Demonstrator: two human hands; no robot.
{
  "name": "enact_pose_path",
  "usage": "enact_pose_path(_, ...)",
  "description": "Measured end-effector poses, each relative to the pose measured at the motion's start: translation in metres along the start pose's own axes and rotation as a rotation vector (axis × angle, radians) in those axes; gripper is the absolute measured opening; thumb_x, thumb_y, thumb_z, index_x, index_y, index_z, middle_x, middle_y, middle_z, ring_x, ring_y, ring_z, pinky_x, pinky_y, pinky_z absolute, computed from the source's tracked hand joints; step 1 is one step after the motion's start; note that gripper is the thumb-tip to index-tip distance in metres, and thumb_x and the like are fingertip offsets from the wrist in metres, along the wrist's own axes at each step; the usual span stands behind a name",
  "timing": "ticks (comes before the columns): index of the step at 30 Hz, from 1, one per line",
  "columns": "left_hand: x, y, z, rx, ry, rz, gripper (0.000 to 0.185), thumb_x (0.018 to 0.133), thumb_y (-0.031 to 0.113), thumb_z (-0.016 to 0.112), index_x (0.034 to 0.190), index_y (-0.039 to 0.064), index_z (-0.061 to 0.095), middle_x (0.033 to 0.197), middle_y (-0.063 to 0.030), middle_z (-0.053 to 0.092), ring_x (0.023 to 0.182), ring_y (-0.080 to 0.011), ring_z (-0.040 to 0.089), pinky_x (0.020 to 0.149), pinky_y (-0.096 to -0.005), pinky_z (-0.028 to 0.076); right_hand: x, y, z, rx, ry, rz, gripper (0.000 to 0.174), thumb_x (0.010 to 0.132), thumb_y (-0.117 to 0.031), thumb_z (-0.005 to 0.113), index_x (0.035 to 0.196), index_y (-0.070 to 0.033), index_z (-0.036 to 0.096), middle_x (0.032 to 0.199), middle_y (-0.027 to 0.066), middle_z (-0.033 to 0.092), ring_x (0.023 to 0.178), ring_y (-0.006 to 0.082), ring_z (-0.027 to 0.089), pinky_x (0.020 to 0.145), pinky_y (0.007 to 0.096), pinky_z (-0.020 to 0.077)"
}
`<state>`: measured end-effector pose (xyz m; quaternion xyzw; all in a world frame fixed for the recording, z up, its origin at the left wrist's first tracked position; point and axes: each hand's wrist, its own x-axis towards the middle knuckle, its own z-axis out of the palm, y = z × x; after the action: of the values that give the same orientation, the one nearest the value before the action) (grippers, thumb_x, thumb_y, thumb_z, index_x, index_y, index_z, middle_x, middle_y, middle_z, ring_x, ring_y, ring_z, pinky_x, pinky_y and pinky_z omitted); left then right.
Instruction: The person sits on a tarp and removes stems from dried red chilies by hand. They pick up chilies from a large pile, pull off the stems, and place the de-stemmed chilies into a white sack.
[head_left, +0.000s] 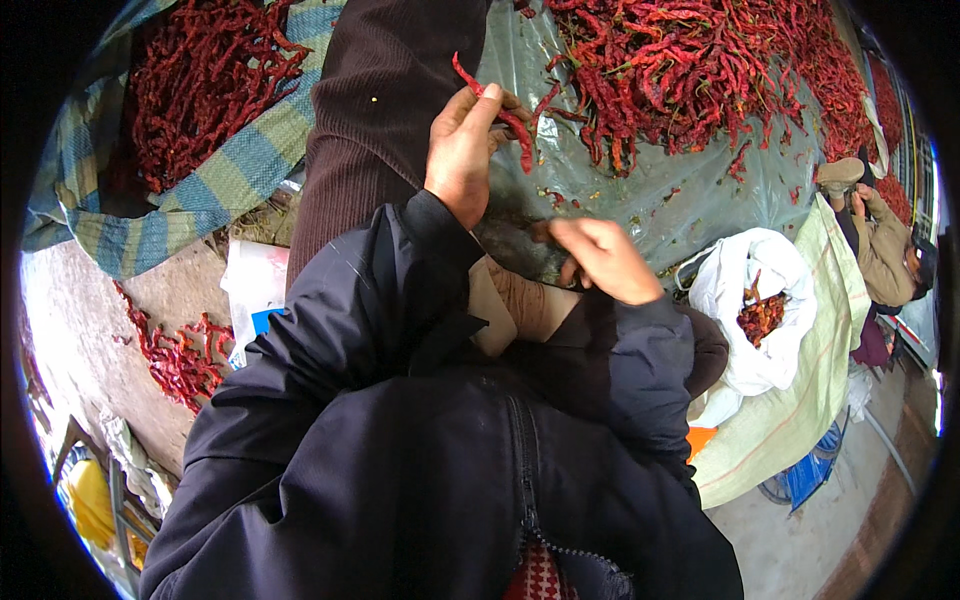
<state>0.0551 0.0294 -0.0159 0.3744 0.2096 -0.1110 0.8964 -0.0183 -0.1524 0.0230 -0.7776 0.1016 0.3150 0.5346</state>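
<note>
Between the thumb and fingers of my left hand (469, 146) is a long dried red chili pepper (523, 142), held above my lap; part of it is hidden by the fingers. My right hand (604, 259) is lower and to the right, blurred, over my crossed ankles, with bent fingers; whether it holds anything small is unclear. Beyond both hands, a large heap of red chilies (675, 75) lies on a greenish plastic sheet (645, 195), where small bits and stems are scattered.
At the upper left, a checked cloth (225, 172) surrounds more chilies (210, 82). Loose chilies (184, 364) lie on the floor at left. A white plastic bag (787, 360) at right holds darker chili pieces (761, 319). Another person (889, 247) sits at the far right.
</note>
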Motion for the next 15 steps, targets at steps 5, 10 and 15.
enact_pose_path(5, 0.015, -0.012, -0.009, -0.002, -0.04, -0.063, 0.016, 0.093, 0.008, 0.046, 0.099, -0.001, 0.057, 0.077, -0.0029, 0.054, 0.064, -0.0112, 0.05, 0.063, -0.0267, 0.045, 0.095, -0.016, 0.016, -0.506, 0.578, -0.188, 0.04, 0.08, -0.036, 0.069, 0.074, 0.003, 0.061, 0.066, 0.0217, 0.06, 0.065, 0.0386, 0.06, 0.06, 0.0425, 0.0455)
enact_pose_path(10, 0.019, -0.021, -0.009, 0.311, 0.025, -0.14, 0.022, 0.096, 0.012, 0.044, 0.105, -0.004, 0.057, 0.082, -0.0045, 0.059, 0.068, -0.0117, 0.055, 0.064, -0.0248, 0.046, 0.092, 0.004, 0.012, -0.366, 0.448, -0.195, 0.023, 0.081, -0.02, 0.062, 0.08, 0.002, 0.061, 0.072, 0.0229, 0.062, 0.068, 0.0384, 0.062, 0.062, 0.0421, 0.0471)
enact_pose_path(15, 0.01, -0.023, 0.004, 0.236, -0.27, -0.353, 0.03, 0.099, 0.019, 0.045, 0.113, -0.004, 0.057, 0.099, -0.0087, 0.064, 0.083, -0.0139, 0.061, 0.074, -0.0242, 0.049, 0.025, 0.007, 0.027, -0.131, 0.369, -0.073, 0.013, 0.081, -0.011, 0.06, 0.084, 0.001, 0.057, 0.065, 0.0179, 0.059, 0.052, 0.0248, 0.057, 0.052, 0.0362, 0.0435)
